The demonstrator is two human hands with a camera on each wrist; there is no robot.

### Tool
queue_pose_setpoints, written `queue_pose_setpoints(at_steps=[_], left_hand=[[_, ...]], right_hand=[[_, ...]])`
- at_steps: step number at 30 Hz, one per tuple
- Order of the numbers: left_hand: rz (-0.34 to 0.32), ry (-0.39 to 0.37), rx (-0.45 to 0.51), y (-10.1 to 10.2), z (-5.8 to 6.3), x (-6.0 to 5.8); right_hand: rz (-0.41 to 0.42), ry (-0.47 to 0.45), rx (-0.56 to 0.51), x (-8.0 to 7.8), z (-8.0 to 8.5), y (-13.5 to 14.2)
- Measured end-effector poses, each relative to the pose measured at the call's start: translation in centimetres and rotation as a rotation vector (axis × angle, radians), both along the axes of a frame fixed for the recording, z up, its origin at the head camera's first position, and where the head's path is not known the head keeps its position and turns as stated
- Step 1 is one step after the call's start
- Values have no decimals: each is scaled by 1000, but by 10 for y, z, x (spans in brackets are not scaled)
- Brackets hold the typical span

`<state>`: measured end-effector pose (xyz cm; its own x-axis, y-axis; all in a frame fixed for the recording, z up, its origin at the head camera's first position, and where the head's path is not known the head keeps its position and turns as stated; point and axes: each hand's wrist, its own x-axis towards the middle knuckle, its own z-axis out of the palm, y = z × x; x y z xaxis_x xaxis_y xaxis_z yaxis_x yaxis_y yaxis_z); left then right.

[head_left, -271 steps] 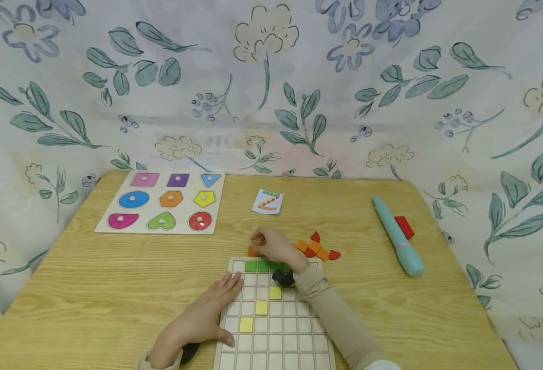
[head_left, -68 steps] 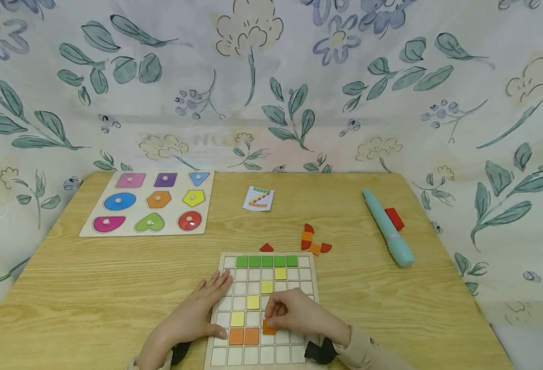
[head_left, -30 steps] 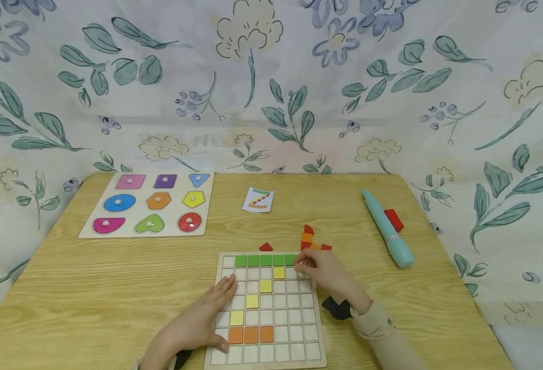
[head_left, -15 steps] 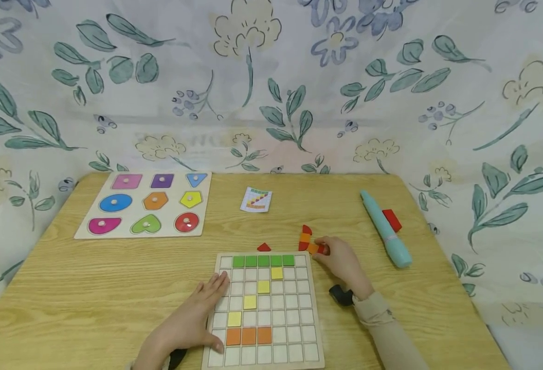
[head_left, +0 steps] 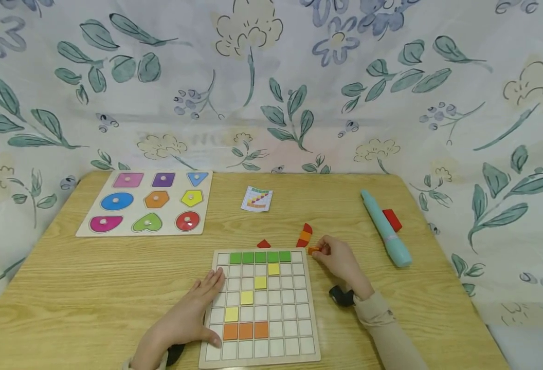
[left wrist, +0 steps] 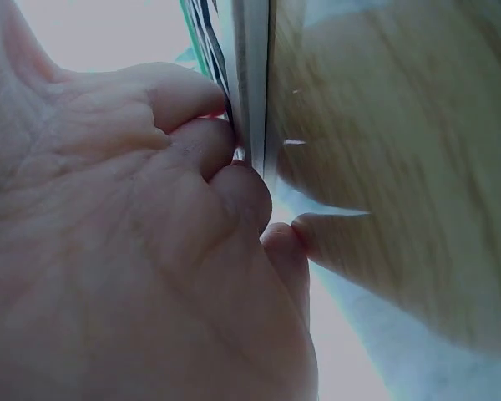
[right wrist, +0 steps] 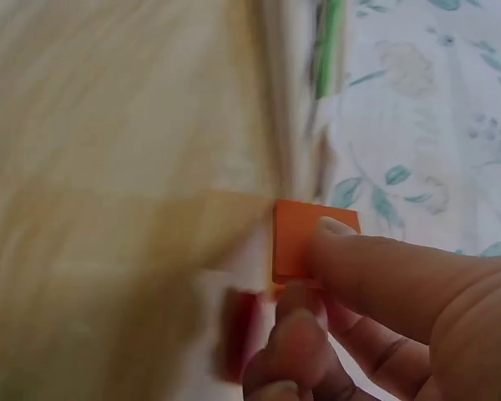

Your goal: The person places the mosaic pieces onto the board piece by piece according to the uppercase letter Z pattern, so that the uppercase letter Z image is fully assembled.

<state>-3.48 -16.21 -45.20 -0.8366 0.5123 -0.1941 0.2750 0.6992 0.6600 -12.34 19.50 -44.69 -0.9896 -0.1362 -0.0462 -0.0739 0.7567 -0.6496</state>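
Wood-grain table [head_left: 91, 288]; pale floral backdrop [head_left: 327, 113] behind and at both sides.

This is looking like a curtained play corner; whether home or classroom cannot be told. Floral cloth [head_left: 241, 92] is hanging round the table [head_left: 91, 288] from nine through twelve to three o'clock; a puzzle [head_left: 138, 199] is lying at ten, a tile board [head_left: 260, 313] at six.

The square tile [head_left: 314, 250] in your right hand [head_left: 338, 257] is orange; your sleeves [head_left: 377, 314] are beige. Your pale wooden grid board [head_left: 292, 347] carries green, yellow and orange tiles [head_left: 260, 282]. Your table [head_left: 132, 277] shows honey-brown wood grain; the cloth [head_left: 234, 121] beyond is white with a teal-and-blue floral print.
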Motion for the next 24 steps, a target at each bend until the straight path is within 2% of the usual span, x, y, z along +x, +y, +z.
queue_pose_setpoints(at_steps=[2, 4, 10, 13, 15, 18, 24], left_hand=[[3, 8, -3, 0, 0, 0], [4, 18, -8, 0, 0, 0], [4, 22, -21, 1, 2, 1], [1, 29, -26, 1, 4, 0], [-6, 45, -33, 1, 5, 0], [-9, 46, -36, 1, 5, 0], [16, -8, -19, 1, 3, 1]], right_hand=[[35, -8, -29, 3, 3, -3], [105, -41, -64, 8, 8, -9], [415, -309, -169, 35, 21, -34], [520, -420, -186, 49, 23, -47], [572, -456, -173, 56, 23, -54], [617, -445, -120, 64, 22, -60], [655, -300, 42, 70, 19, -66]])
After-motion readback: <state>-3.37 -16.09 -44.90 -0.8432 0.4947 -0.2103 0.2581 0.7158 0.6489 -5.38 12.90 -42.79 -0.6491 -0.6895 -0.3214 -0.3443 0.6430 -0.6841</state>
